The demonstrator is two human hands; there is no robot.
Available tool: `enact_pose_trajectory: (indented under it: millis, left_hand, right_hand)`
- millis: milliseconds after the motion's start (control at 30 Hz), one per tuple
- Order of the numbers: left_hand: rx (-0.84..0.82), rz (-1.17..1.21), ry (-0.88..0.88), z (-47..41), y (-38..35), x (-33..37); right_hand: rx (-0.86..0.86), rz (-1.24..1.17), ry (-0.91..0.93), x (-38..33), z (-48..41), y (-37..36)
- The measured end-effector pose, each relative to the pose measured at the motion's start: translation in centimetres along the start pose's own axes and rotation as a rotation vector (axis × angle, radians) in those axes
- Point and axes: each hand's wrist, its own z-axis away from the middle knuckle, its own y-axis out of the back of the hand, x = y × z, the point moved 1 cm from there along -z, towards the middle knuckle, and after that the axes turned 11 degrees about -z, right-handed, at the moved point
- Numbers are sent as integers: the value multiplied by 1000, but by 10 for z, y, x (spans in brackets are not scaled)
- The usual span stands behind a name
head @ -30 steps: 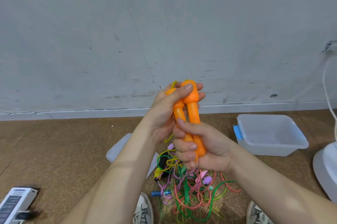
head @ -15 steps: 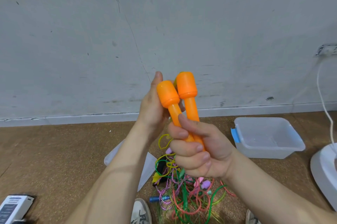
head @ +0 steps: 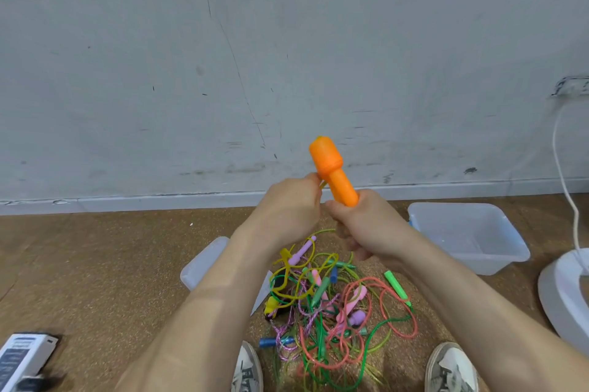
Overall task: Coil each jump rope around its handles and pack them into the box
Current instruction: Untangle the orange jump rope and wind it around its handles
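Note:
My right hand (head: pixel 366 226) grips the lower ends of the orange jump-rope handles (head: pixel 331 168), which stick up and lean to the left. Just left of them, my left hand (head: pixel 287 210) pinches the yellow-green rope (head: pixel 322 185) where it leaves the handles. Below my hands a tangled pile of jump ropes (head: pixel 331 312) in green, pink, yellow, purple and red lies on the brown floor. A clear plastic box (head: pixel 468 238) with a blue clip stands open on the floor to the right.
The clear box lid (head: pixel 204 267) lies on the floor under my left forearm. A white round base (head: pixel 564 293) with a white cable stands at the right edge. A white and dark device (head: pixel 22 356) lies bottom left. My two shoes (head: pixel 452 369) are near the pile.
The camera tilted down. My left hand moved from behind the handle heads down to the rope beside them and now pinches it. The handles lean further left.

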Motion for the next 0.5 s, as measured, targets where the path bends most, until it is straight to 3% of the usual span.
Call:
enact_pose_trajectory:
  millis: [67, 167, 300, 400, 500]
  left_hand:
    - [19, -139, -74, 3, -3, 5]
    - [101, -259, -136, 6, -1, 11]
    - [129, -140, -128, 10, -7, 18]
    - [77, -87, -167, 13, -14, 16]
    - [10, -217, -277, 16, -16, 16]
  right_hand:
    - [127, 339, 118, 5, -10, 6]
    - [224, 543, 170, 14, -18, 11]
    - [327, 810, 203, 21, -21, 18]
    - [316, 967, 178, 26, -20, 19]
    - [231, 1144, 132, 30, -14, 17]
